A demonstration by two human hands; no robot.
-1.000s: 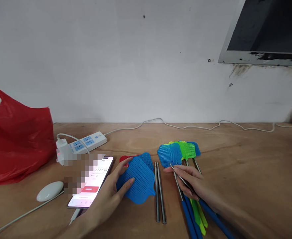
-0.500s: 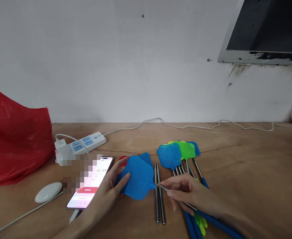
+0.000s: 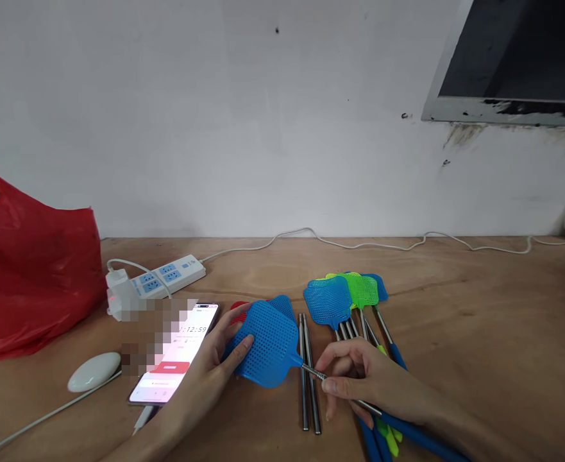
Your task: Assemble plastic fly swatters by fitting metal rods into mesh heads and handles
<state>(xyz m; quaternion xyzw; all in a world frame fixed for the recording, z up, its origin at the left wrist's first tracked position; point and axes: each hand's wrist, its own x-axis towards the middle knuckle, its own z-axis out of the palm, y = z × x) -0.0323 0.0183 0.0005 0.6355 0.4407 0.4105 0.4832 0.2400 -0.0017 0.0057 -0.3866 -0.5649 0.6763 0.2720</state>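
I see lots of bare table (image 3: 494,308) on the right, so a hand can slide there freely. The far middle is open too, up to the white cable (image 3: 383,248) by the wall. The left is crowded: a phone (image 3: 179,359), a power strip (image 3: 167,274), a big red bag (image 3: 27,276). Two metal rods (image 3: 307,391) and a pile of fly swatters (image 3: 344,294) block the near middle.

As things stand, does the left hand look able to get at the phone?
Probably yes: the phone lies uncovered right beside the left hand, with nothing between them, though that hand holds the blue swatter head.
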